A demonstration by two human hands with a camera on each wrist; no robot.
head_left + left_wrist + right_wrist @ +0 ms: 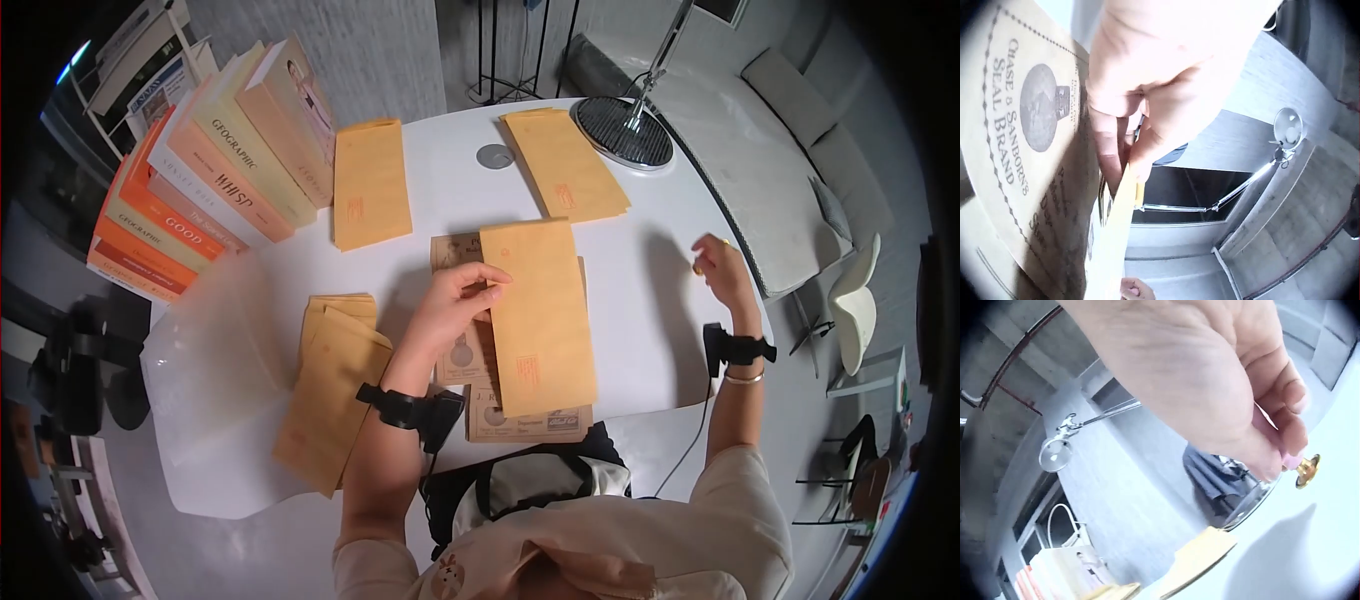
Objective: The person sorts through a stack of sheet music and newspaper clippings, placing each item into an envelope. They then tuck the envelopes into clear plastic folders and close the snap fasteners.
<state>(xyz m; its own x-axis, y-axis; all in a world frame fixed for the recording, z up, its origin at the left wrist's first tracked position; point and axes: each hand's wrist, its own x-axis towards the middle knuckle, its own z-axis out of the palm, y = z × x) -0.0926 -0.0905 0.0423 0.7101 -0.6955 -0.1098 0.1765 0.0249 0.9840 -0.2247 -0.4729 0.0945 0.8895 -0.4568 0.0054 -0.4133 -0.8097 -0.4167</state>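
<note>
My left hand (452, 308) pinches the left edge of a long kraft-paper envelope (541, 310) between thumb and fingers. The envelope has a red printed mark near its lower end and overlaps brown printed bags (530, 427), partly hidden under it. "Chase & Sanborn's Seal Brand" is legible on one printed bag (1040, 112) in the left wrist view. Off to the right, over the white table, my right hand (722, 275) grips a seal stamp (1308, 470) by its pink handle, the gold head sticking out past the fingers.
More kraft envelopes lie at the left front (335, 400), back left (372, 190) and back right (565, 165). A row of books (215, 165) stands at the left. A lamp base (622, 133) and a grey disc (495, 157) sit at the back of the white table (450, 165).
</note>
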